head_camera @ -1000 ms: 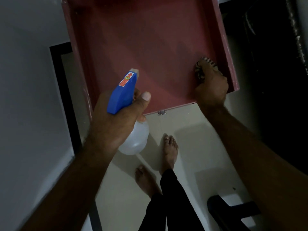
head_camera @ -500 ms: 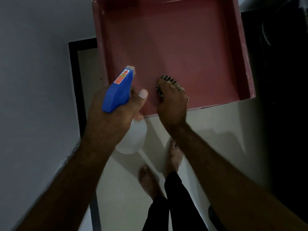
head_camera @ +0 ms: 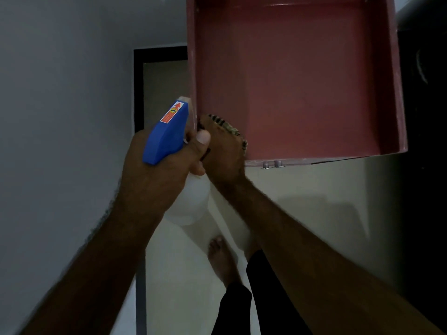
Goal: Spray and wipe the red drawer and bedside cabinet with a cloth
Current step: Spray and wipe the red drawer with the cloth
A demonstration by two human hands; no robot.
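The red drawer (head_camera: 297, 76) juts out above the pale floor (head_camera: 309, 201), its inside a dull pink in the dim light. In its near left corner, the right hand (head_camera: 222, 153) bunches a striped cloth (head_camera: 228, 126) under curled fingers. Touching it on the left, the left hand (head_camera: 154, 175) grips a blue-topped spray bottle (head_camera: 167, 136) beside the grey wall (head_camera: 60, 93).

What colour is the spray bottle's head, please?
The spray head is blue with a small orange label, best seen in the head view.
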